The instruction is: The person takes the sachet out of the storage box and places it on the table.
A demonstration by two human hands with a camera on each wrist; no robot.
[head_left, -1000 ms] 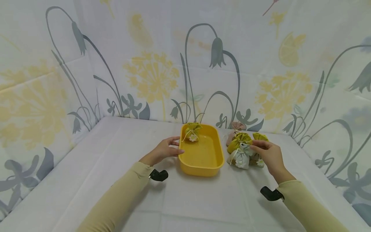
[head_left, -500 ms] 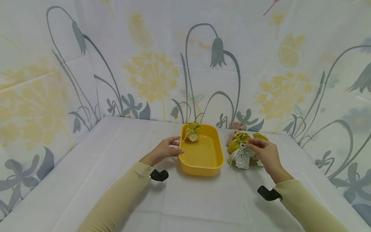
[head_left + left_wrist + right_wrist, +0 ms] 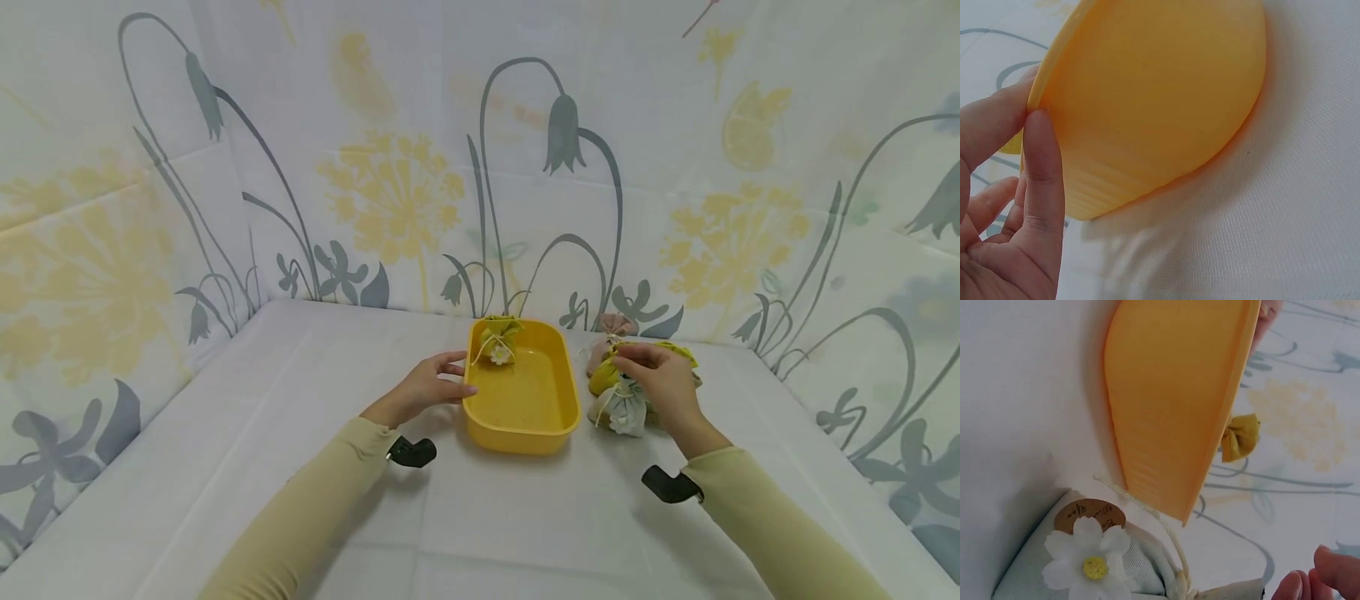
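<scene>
My left hand (image 3: 422, 389) grips the left rim of a yellow plastic tub (image 3: 525, 446); in the left wrist view its thumb (image 3: 1041, 169) lies on the outer wall. A small green drawstring pouch (image 3: 497, 342) with a white flower sits in the tub's far left corner. To the right, my right hand (image 3: 663, 383) hovers over a cluster of pouches, fingers bent, fingertips by the top of a yellow-green pouch (image 3: 602, 382). Nothing shows between those fingers. A pale grey pouch (image 3: 1154, 562) with a white flower lies just in front, close to the fingertips.
Behind the cluster stands a pink pouch (image 3: 617, 325). Another yellow-green pouch (image 3: 678, 350) is partly hidden by the right hand. A white cloth (image 3: 495, 517) covers the table, and a flower-printed curtain (image 3: 420, 167) closes off the back and sides.
My right hand has moved left across the pouches, from the rightmost yellow-green one toward the middle one. The left hand and tub have stayed in place.
</scene>
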